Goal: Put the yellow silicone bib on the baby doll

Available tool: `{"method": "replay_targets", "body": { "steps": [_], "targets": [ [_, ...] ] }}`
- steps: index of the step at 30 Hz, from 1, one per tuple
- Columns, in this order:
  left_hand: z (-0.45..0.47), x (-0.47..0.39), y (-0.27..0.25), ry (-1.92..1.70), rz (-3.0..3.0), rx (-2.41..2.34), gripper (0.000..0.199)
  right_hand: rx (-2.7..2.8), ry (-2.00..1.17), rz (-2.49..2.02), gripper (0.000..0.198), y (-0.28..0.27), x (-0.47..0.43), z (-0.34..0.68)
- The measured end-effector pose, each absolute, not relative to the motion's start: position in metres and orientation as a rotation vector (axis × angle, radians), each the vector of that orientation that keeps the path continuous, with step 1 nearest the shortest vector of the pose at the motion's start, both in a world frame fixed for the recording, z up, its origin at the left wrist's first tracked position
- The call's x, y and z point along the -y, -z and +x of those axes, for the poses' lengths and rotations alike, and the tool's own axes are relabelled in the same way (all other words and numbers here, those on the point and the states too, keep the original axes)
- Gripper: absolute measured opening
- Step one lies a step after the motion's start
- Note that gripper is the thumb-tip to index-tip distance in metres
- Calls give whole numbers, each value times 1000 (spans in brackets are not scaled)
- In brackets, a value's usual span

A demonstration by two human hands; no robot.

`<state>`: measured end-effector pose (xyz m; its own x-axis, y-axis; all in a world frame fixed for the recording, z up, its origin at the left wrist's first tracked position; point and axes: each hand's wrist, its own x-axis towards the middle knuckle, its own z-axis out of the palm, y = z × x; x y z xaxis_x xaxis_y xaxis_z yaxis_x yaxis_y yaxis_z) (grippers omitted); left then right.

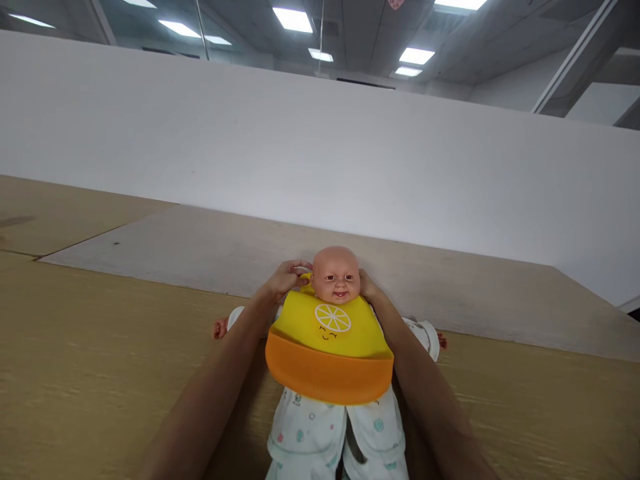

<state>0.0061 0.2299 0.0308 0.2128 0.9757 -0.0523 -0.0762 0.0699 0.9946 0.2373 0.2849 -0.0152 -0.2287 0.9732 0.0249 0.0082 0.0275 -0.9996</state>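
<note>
A baby doll (336,261) lies face up in white clothes with a small coloured print, its arms stretched out to both sides. On its chest rests a bib (293,317), yellow with a citrus slice and smiling face, and an orange pocket along the bottom. My left hand (290,277) is at the neck on the left, fingers curled about the bib's yellow strap. On the other side my right hand (367,287) reaches in beside the doll's head; its fingers are hidden behind the head and neck.
The doll lies on a wood-coloured surface (125,347) with a paler grey-beige strip (225,247) along the back. Behind it stands a white wall (300,153), with glass panels above it. Seams in the surface show at left.
</note>
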Motion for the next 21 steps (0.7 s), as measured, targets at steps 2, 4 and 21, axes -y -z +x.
{"method": "replay_targets", "body": {
  "steps": [2, 4, 21],
  "targets": [
    [6, -230, -30, -1050, 1219, -1001, 39, 1423, -1346, -1091, 20, 12, -280, 236],
    [7, -231, -28, -1059, 1225, -991, 35, 1450, -1326, -1097, 21, 10, -274, 237],
    [10, -233, -23, -1110, 1136, -1018, 30, 1544, -1215, -1094, 22, 0, -259, 244]
  ]
}}
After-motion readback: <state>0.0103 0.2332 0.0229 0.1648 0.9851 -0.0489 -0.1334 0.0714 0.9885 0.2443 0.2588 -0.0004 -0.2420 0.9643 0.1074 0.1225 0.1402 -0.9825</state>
